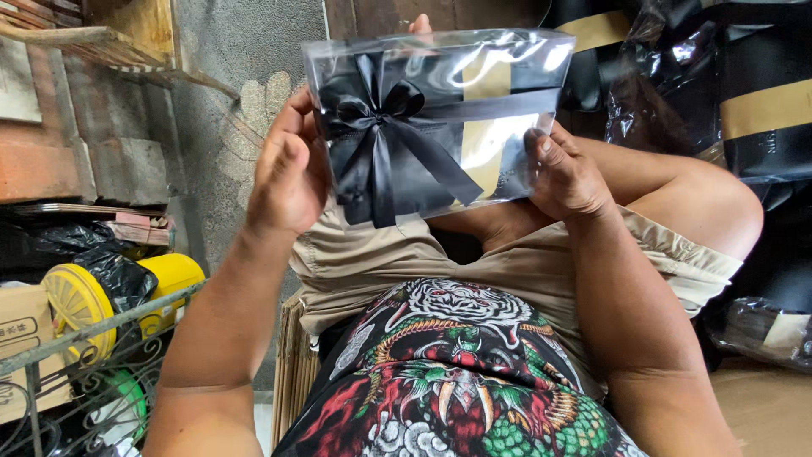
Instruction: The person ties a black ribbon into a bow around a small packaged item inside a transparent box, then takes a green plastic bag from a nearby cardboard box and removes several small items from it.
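a clear plastic gift box [474, 101] sits in the upper middle of the frame, held up between both hands above the person's lap. inside it is a black item with a gold band, and a black satin ribbon bow [376, 114] is tied across the box's left part, its tails hanging down toward the lower edge. the left hand [288, 173] clasps the box's left side, palm turned inward, fingers curled together around the edge; the fingertips themselves are hidden behind the box. the right hand [565, 173] grips the lower right corner, thumb pressed flat on the front face and the other fingers tucked behind, out of sight. in the upper right of the frame lie more black packages with gold bands [761, 101] wrapped in shiny film. at the lower left a yellow container [80, 305] rests behind a metal rack [93, 338].
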